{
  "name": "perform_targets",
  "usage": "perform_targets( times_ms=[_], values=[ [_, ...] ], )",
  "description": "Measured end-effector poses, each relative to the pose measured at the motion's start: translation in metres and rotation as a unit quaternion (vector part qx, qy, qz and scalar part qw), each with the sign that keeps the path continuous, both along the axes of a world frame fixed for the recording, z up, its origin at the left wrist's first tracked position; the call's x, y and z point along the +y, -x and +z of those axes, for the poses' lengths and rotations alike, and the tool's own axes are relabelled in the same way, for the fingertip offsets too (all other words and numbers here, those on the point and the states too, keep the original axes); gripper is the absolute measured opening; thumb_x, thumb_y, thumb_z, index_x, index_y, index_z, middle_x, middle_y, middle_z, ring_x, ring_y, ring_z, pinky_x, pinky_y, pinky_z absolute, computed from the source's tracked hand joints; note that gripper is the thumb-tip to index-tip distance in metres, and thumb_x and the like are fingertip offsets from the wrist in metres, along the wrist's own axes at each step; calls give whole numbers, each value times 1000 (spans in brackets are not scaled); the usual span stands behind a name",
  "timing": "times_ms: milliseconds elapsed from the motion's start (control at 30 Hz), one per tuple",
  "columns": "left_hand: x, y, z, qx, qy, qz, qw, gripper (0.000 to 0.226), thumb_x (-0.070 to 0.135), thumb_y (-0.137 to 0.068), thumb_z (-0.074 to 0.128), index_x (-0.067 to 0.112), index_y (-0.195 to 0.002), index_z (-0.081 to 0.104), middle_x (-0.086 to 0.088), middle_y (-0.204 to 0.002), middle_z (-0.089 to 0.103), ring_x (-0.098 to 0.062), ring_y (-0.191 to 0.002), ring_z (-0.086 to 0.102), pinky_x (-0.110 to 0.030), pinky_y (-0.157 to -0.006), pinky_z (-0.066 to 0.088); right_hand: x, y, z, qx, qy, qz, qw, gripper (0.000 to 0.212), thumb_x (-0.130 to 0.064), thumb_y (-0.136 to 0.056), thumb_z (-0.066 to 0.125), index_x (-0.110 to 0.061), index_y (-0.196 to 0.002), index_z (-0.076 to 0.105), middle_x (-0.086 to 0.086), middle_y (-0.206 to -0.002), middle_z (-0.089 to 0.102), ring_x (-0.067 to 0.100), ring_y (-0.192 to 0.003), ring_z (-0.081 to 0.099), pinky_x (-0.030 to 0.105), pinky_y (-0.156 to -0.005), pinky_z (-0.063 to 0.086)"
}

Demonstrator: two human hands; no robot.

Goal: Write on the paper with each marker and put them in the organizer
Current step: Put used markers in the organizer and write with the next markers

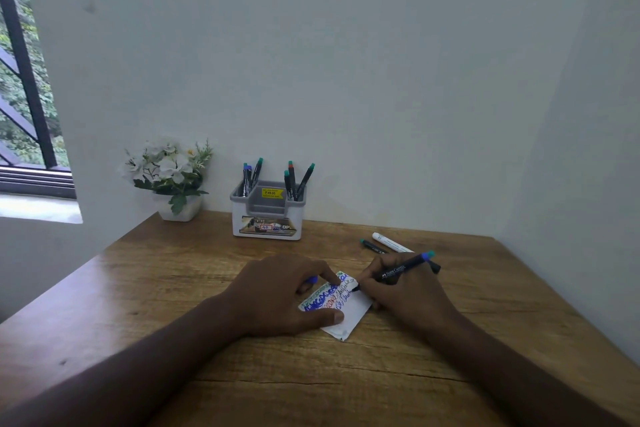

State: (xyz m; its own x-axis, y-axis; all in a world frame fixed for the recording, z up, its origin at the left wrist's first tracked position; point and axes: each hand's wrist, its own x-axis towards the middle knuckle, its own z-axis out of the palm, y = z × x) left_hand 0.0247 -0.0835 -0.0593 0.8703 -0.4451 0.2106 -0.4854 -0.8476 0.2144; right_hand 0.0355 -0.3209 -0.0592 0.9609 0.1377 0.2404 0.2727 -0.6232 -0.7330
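While your left hand (277, 291) presses flat on the paper (341, 310) mid-surface, your right hand (403, 295) grips a black marker (398, 270), tip on the sheet. Beyond lie two more markers (384, 244); the organizer (267, 215) stands at the far edge, holding six.

A wooden table (145, 291) was seen. On it were set an organizer (267, 218), a flower pot (180, 210), a scribbled paper (341, 308), and two loose markers (384, 244). A blue cap (310, 282) possibly lay beside the paper.
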Motion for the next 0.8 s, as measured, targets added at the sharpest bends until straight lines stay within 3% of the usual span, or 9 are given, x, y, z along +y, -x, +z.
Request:
perform_targets(
  times_ms=[300,433,533,800],
  values=[
    [1,0,-2,2,6,-1,1000,71,93,-77,48,53,-136,52,27,-119,62,2,-98,56,-19,-73,46,2,3,2,-4,-3,-7,1000,12,-22,-91,77,-30,-82,76,-14,-76,73,0,-73,71,12,-62,57],
    [1,-1,-2,2,4,-2,1000,70,92,-78,49,54,-136,52,27,-119,62,1,-100,57,-21,-78,51,1,4,3,3,-4,1,1000,17,-23,-92,77,-35,-80,73,-20,-77,70,-14,-73,67,4,-57,51],
    [1,0,-2,-2,5,-3,1000,70,92,-78,49,54,-136,51,27,-119,62,2,-99,56,-19,-75,48,-1,2,4,13,-10,-1,1000,7,-19,-91,76,-22,-85,78,-6,-69,74,-2,-61,69,12,-59,56],
    [2,-1,-4,-9,9,-6,1000,70,95,-76,46,55,-134,51,28,-117,62,2,-99,56,-25,-78,54,-2,-1,2,3,-21,-7,1000,5,-20,-90,76,-22,-87,80,-4,-69,76,3,-65,72,14,-60,55]
  ],
)
